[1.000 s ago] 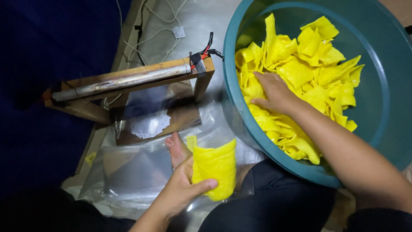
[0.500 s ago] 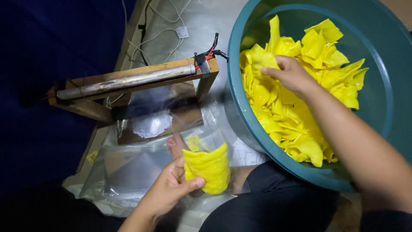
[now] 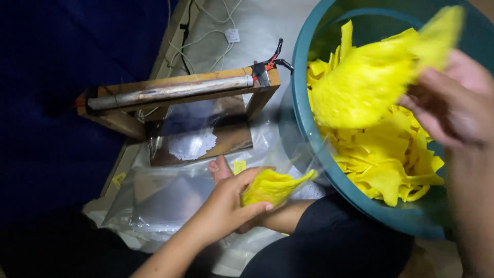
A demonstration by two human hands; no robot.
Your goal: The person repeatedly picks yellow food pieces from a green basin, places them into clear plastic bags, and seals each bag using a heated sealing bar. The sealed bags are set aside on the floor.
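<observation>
My left hand [image 3: 231,203] grips a clear plastic bag [image 3: 275,185] partly filled with yellow crackers, held low over my lap. My right hand [image 3: 453,103] is raised in front of the teal basin [image 3: 303,128] and holds a bunch of yellow crackers [image 3: 360,87], blurred by motion. The basin holds a heap of loose yellow crackers [image 3: 391,164].
A wooden frame with a metal bar and red and black wires [image 3: 175,95] stands on the floor to the left of the basin. Clear plastic bags [image 3: 164,195] lie stacked under it. White cables [image 3: 206,25] run along the back. A bare foot [image 3: 220,169] shows beside the bag.
My right hand has lifted a handful of crackers out of the basin and swung it up and towards me. My left hand has tilted the filled bag lower.
</observation>
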